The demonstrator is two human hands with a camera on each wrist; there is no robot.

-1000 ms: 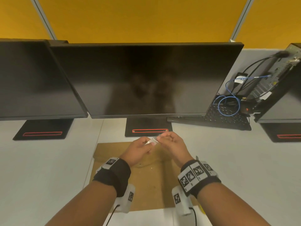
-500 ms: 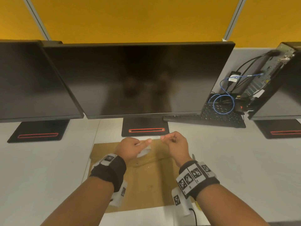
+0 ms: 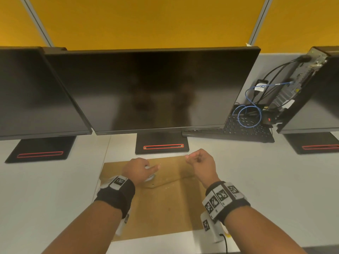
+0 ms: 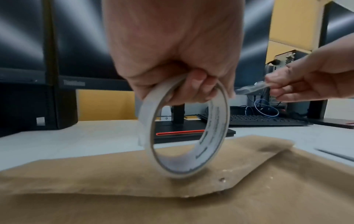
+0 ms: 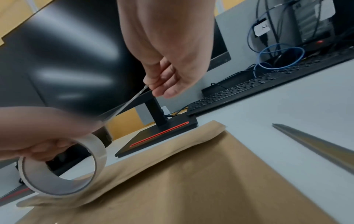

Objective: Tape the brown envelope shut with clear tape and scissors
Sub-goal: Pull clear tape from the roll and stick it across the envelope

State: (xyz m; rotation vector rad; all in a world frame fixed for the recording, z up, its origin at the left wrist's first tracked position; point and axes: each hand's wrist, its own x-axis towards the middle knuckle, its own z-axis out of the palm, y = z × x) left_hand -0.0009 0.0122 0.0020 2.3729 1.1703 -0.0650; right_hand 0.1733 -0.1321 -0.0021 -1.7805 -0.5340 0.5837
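A brown envelope [image 3: 165,208] lies flat on the white desk with its flap folded down. My left hand [image 3: 141,169] grips a roll of clear tape [image 4: 212,133] by its upper rim and holds it upright just over the flap [image 4: 114,174]. My right hand [image 3: 200,162] is raised to the right and pinches the free end of the tape strip [image 5: 130,101], which stretches taut between the roll [image 5: 99,145] and the fingers. A scissors blade [image 5: 316,145] lies on the desk to the right of the envelope; in the head view my right wrist hides it.
Three dark monitors stand behind the envelope, the middle one's stand base [image 3: 162,144] just past its far edge. A black keyboard [image 3: 238,131], blue cable [image 3: 249,116] and a computer case [image 3: 297,85] are at the back right. Bare desk lies on both sides.
My hands have moved apart, so the tape strip is drawn out longer. The left hand has sunk with the roll towards the flap and the right has gone to the right.
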